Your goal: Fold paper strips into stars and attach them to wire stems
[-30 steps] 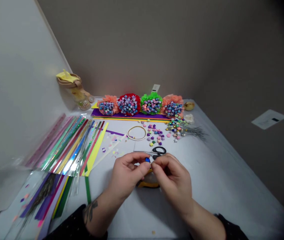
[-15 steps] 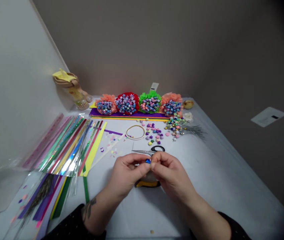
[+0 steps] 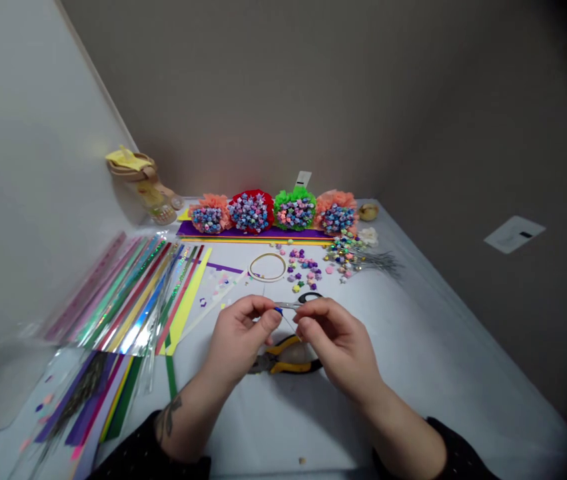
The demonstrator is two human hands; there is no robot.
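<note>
Over the yellow-handled pliers point(image 3: 288, 367), the left hand point(image 3: 244, 335) is pinching a small blue piece point(image 3: 278, 311) between thumb and fingertips, and the right hand point(image 3: 342, 345) is gripping a thin wire point(image 3: 288, 323) running from it. Scissors point(image 3: 289, 305) are lying just beyond the pliers.

Above a pale tabletop point(image 3: 413, 360), a bare left hand point(image 3: 243, 335) pinches a small blue piece point(image 3: 278, 311) and a bare right hand point(image 3: 340, 340) holds a thin strand point(image 3: 288, 323) running toward it, near yellow-and-black-handled metal pliers point(image 3: 290, 367).
</note>
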